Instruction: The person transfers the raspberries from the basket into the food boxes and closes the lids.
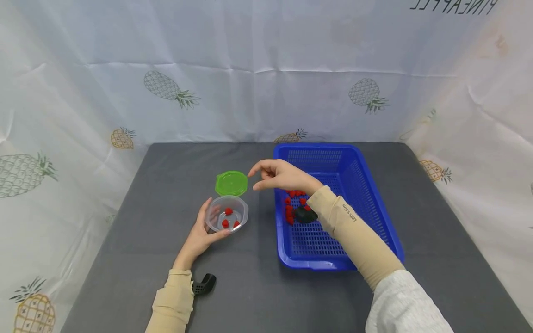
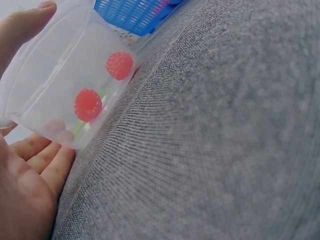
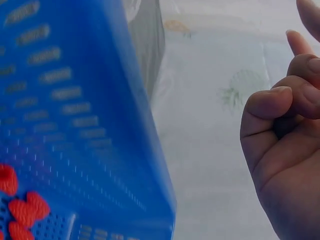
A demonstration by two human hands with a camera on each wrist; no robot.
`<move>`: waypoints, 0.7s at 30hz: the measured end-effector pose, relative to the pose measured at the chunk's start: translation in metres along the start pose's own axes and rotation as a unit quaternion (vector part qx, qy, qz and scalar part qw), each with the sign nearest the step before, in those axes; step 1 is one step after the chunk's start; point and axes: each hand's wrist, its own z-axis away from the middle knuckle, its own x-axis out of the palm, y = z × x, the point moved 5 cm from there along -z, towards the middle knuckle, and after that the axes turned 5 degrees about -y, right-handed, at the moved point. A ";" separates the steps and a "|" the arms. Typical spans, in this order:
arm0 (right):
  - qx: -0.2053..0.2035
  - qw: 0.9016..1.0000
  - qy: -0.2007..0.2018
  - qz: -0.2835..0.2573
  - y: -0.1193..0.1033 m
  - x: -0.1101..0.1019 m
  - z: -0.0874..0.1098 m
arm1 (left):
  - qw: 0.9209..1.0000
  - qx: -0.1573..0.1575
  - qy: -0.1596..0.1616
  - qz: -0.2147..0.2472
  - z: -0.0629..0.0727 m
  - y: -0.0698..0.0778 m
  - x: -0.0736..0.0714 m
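My left hand [image 1: 201,237] holds a clear plastic container [image 1: 243,212], thumb near its rim and the other fingers around its far side. Three raspberries [image 1: 228,211] show inside it; the left wrist view shows raspberries [image 2: 88,105] through the container's wall. Just behind the container lies a green lid [image 1: 231,183]. My right hand [image 1: 280,175] is in the air between that lid and the blue basket [image 1: 283,252]. Its thumb and index finger stand apart with nothing between them, while the right wrist view shows the other fingers bent [image 3: 300,100].
Several more raspberries [image 1: 289,213] lie along the left side of the basket. A dark object [image 1: 305,214] shows beneath my right wrist, and a black strap piece [image 1: 204,284] sits at my left wrist. Grey cloth [image 1: 245,296] covers the table; a pineapple-print curtain [image 1: 266,101] hangs behind.
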 end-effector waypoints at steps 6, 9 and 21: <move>0.008 1.000 0.025 -0.009 0.009 -0.018 0.018 | 1.000 0.001 0.003 -0.011 0.000 -0.001 0.000; 0.011 0.999 0.038 -0.015 0.015 -0.025 0.028 | 1.000 0.004 -0.001 -0.010 -0.001 -0.001 0.000; 0.057 0.996 0.060 -0.045 0.062 -0.038 0.049 | 1.000 0.006 0.000 -0.007 0.001 0.000 0.000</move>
